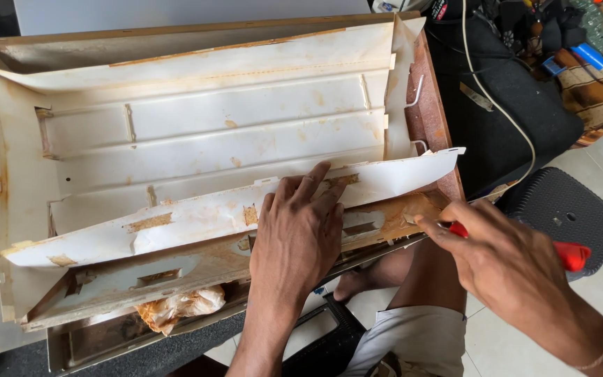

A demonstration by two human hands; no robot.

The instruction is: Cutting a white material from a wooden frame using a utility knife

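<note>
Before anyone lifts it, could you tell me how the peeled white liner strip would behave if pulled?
The white liner strip probably flexes: it bows under the left hand. Likely light, being thin. Its torn, rust-stained edges suggest it may rip.

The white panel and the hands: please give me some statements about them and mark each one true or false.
1. The left hand lies flat on the white panel. True.
2. The right hand holds a blue tool. False: the red-handled tool is red.
3. The white panel is clean and spotless. False: it has brown, rust-like stains.
4. The right hand is at the panel's right end. True.
5. A crumpled plastic wrap lies below the panel's lower edge. True.
</note>
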